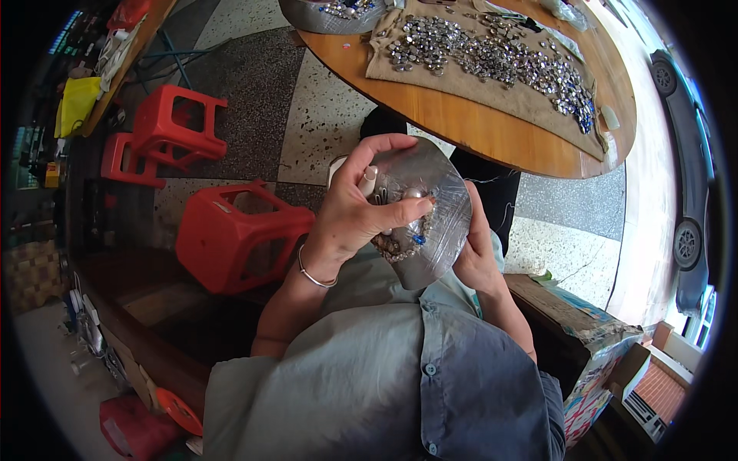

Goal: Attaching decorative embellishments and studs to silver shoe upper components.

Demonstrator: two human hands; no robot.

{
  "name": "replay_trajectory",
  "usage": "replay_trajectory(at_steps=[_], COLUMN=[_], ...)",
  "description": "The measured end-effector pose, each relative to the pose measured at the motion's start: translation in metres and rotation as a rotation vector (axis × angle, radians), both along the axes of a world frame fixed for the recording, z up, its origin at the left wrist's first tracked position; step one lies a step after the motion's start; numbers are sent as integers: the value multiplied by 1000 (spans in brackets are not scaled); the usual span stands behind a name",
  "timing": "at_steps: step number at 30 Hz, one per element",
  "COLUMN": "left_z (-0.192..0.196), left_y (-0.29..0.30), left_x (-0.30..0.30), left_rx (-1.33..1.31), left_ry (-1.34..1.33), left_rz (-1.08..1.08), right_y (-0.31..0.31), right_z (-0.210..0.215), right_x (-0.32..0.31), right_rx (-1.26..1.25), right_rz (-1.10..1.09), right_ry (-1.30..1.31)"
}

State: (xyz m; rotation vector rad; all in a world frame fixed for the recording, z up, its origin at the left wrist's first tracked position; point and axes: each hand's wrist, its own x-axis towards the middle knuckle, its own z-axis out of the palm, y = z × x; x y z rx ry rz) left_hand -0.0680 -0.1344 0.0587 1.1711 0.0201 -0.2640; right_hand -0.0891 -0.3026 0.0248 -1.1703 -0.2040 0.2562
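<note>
In front of my lap I hold a curved silver-grey sheet (442, 165) with a creased, shiny surface. Beadwork (400, 250) of pearl-like beads, clear stones and one blue stone lies on it. My left hand (354, 203) grips the sheet by its upper left side, and its thumb presses on the beadwork. A small white cylinder (368, 181) shows by the left fingers; I cannot tell what it is. My right hand (478, 257) grips the sheet's right edge, most of its fingers hidden behind it. A silver bracelet (317, 278) circles my left wrist.
Beyond my hands stands an oval wooden table (430, 104) with a brown cloth (384, 65) bearing many clear and blue stones (492, 54). Another silver sheet (307, 19) with beadwork lies there. Red plastic stools (223, 238) stand left; a cardboard box (553, 307) is at my right.
</note>
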Motion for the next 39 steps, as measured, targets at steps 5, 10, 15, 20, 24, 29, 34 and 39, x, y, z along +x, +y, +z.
replay_trajectory(at_steps=[5, 10, 15, 20, 24, 29, 34, 39], left_z=[-5, -6, -8, -5, -14, -8, -17, -25], left_y=[3, 8, 1, 6, 7, 2, 1, 143], left_x=[-2, -2, -1, 1, 0, -8, -10, 8], left_rx=[139, 31, 64, 170, 372, 399, 596, 996], left_ry=[-109, -56, -109, -100, -202, -219, -196, -279], left_rz=[-47, -29, -34, -25, -28, -69, -178, 430], right_y=[-4, -8, -3, -17, -21, -24, -29, -265], right_z=[-8, -14, -15, -1, 11, 17, 14, 26], right_x=[15, 27, 23, 35, 40, 38, 44, 88], right_rx=[-177, -318, -170, -536, -668, -752, -26, 1145], right_rz=[15, 75, 2, -161, -76, 105, -294, 29], right_ry=[-181, -382, -315, -489, -721, -816, -313, 338])
